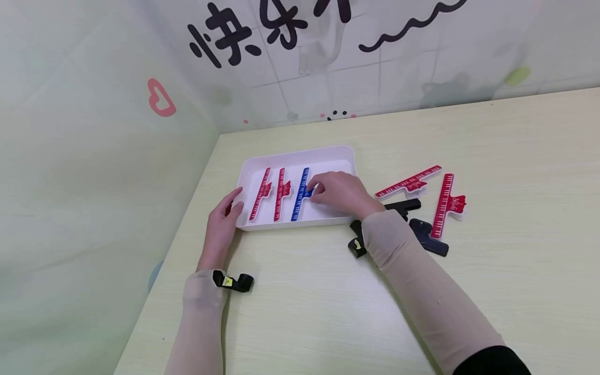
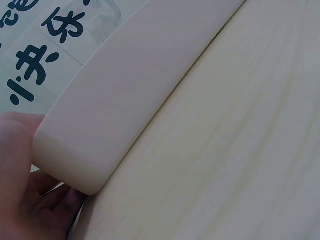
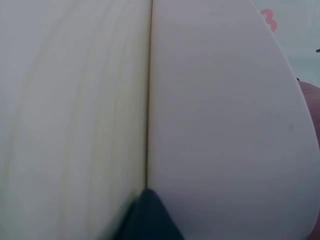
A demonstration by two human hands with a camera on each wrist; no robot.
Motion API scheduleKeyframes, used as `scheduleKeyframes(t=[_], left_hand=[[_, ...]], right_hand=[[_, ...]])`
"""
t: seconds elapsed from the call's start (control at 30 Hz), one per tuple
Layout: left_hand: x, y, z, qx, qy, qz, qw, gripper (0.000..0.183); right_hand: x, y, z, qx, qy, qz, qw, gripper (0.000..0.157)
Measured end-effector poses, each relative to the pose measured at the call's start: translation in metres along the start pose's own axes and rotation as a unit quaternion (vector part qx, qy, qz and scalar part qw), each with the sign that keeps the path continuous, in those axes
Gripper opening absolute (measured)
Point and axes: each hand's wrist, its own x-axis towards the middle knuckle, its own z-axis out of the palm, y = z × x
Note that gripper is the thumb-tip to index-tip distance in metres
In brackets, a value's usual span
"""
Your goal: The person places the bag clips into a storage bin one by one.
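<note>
A white tray (image 1: pixel 295 154) lies on the table with two red ruler clips (image 1: pixel 259 197) and one blue ruler clip (image 1: pixel 298 200) side by side in it, their long scales slanting the same way. My right hand (image 1: pixel 339 191) reaches over the tray's right part and pinches the handle of the blue clip between thumb and fingers. At the tray's left side, my left hand (image 1: pixel 220 229) grips the near corner. The left wrist view shows that hand (image 2: pixel 20 185) around the end of the tray wall (image 2: pixel 120 90). In the right wrist view, the wall hides most of the right hand.
Right of the tray, two more red ruler clips (image 1: pixel 442 205) lie on the table (image 1: pixel 515 234). Dark clips (image 1: pixel 428 237) lie beside them, partly behind my right forearm. A printed wall covering (image 1: pixel 290 88) rises behind the table and along its left edge.
</note>
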Motion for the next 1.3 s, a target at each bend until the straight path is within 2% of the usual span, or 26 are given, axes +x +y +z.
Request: scheduleKeyframes(t=[0.27, 0.63, 0.97, 1.3], left_hand=[[-0.0012, -0.0009, -0.0006, -0.001, -0.001, 0.001, 1.0000, 0.037], [-0.0008, -0.0003, -0.0013, -0.010, 0.000, 0.002, 1.0000, 0.036], [0.0004, -0.0007, -0.0006, -0.003, -0.001, -0.001, 1.0000, 0.037], [0.0002, 0.0003, -0.0003, -0.004, -0.003, -0.001, 1.0000, 0.037]], right_hand=[[-0.0006, -0.0012, 0.0003, 0.009, -0.003, -0.007, 1.000, 0.021], [-0.0010, -0.0030, -0.0008, -0.013, 0.001, -0.015, 1.000, 0.024], [-0.0015, -0.0030, -0.0008, -0.011, 0.011, 0.012, 1.000, 0.029], [-0.0002, -0.0014, 0.0002, -0.015, 0.014, 0.013, 1.000, 0.031]])
